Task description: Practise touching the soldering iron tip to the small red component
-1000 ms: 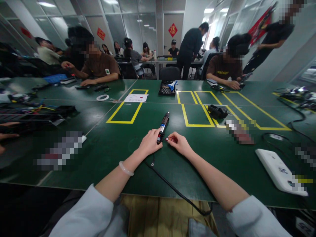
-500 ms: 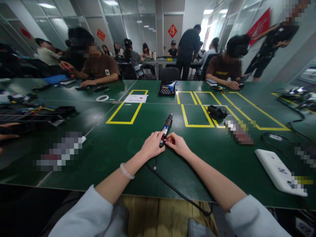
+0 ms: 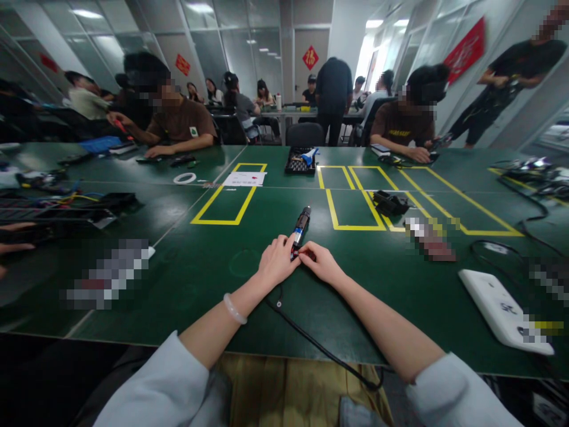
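Observation:
On the green table in front of me lies a slim electric screwdriver [image 3: 301,223], its dark tip pointing away and a silver and blue section showing in its middle. My left hand [image 3: 278,260] is wrapped over its rear part and holds it against the table. At the rear end my right hand [image 3: 320,262] has thumb and forefinger pinched together, close to small red and black parts [image 3: 294,254]. What sits between those fingertips is hidden. A black cable [image 3: 320,343] runs from under my left hand towards the table's front edge, with a small ring terminal [image 3: 279,303] beside it.
Yellow tape outlines [image 3: 355,226] mark the table. Beyond the screwdriver stand a black tray [image 3: 299,163] with a blue-and-white item and a black part [image 3: 391,203]. A white power bank-like box [image 3: 498,308] lies right. Co-workers sit opposite; another person's hand [image 3: 15,237] shows left.
My left hand has shifted slightly to the right over the screwdriver's rear. My right fingertips have closed in on its end, covering more of the small parts.

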The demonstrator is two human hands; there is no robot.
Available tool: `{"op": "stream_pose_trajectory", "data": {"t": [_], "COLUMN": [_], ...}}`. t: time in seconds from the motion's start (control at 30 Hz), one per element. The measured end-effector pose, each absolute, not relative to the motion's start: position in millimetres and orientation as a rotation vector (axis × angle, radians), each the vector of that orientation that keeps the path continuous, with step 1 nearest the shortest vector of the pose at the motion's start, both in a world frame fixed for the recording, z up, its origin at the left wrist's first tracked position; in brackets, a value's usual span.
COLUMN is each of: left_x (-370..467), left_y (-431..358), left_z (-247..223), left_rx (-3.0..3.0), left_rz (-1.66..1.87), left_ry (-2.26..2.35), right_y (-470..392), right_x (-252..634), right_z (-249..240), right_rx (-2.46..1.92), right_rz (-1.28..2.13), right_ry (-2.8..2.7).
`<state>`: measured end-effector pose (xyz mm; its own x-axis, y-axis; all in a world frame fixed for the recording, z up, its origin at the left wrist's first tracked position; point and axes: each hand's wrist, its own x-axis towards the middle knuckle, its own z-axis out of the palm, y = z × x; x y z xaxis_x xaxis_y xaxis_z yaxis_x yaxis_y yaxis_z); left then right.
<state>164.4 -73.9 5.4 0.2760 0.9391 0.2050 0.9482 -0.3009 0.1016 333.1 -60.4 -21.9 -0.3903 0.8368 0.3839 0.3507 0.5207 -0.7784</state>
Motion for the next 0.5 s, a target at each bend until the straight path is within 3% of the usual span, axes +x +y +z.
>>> {"op": "stream_pose_trajectory", "data": {"t": [0.27, 0.5], "left_x": [145.3, 79.3], "left_y": [-58.9, -21.9], "left_z": [8.0, 7.4], "left_rx": [-2.443, -2.243], "left_rz": [-0.353, -0.271], "left_ry": [-1.820, -2.131], "right_y": [-59.9, -57.0], "right_x": [340.2, 344.4], "right_z": [-23.3, -26.8], "right_rx": [-0.985, -0.999], "right_rz": [0.774, 0.762], "right_ry": [-1.982, -2.012]}}
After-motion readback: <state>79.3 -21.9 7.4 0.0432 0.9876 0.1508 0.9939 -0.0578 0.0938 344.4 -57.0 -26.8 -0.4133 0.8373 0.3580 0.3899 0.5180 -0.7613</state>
